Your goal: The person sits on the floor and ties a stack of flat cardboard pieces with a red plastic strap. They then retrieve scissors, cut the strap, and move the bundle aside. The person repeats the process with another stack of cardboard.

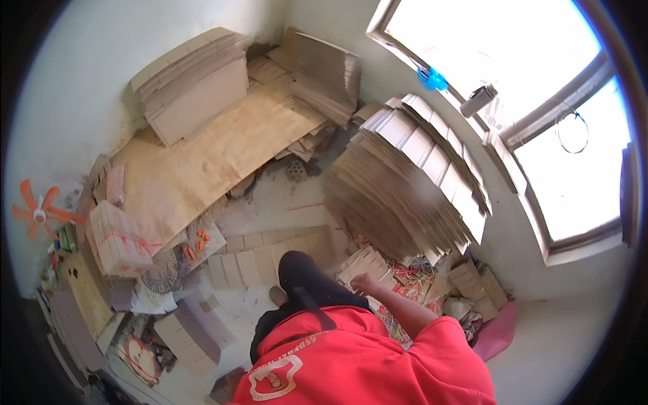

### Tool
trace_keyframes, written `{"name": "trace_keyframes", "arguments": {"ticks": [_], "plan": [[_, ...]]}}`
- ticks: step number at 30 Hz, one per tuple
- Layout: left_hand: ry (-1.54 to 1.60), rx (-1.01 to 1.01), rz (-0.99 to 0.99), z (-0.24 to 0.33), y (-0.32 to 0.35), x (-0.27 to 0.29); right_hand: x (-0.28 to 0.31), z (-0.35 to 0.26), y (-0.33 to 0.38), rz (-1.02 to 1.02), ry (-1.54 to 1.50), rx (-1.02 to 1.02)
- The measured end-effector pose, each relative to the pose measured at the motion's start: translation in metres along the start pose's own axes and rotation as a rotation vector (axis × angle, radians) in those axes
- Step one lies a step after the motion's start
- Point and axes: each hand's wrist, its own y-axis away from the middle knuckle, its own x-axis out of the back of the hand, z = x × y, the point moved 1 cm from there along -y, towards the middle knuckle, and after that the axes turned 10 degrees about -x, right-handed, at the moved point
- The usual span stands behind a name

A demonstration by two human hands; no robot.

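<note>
My right hand (365,285) hangs beside my dark-trousered right leg, its fingers looking curled, with nothing visible in them. Below it, small flat cardboard pieces (368,264) lie on the floor next to a tangle of red and white plastic strapping (413,278). Ahead and to the right stands a tall leaning stack of folded cardboard sheets (398,182). In front of my knee a row of flat cardboard pieces (250,263) lies on the floor. My left hand is out of view.
A wooden board table (223,155) at the far left bears a thick cardboard stack (196,94). A taped carton (121,236), an orange fan (39,214) and a cardboard box (189,337) stand on the left. A window frame (540,223) and a pink sheet (496,334) are on the right.
</note>
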Motion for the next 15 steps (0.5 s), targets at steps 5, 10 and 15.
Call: {"name": "trace_keyframes", "arguments": {"ticks": [5,10,15], "plan": [[-0.053,-0.034,-0.07,0.031,-0.033,-0.008,0.013,-0.016,0.005,0.19,-0.116,0.04],[-0.193,-0.141,-0.084,0.102,-0.063,-0.051,0.094,-0.051,-0.022,0.721,0.017,0.427],[-0.111,-0.049,-0.01,0.147,-0.114,-0.078,0.221,-0.187,-0.022,0.997,-0.213,0.674]]}}
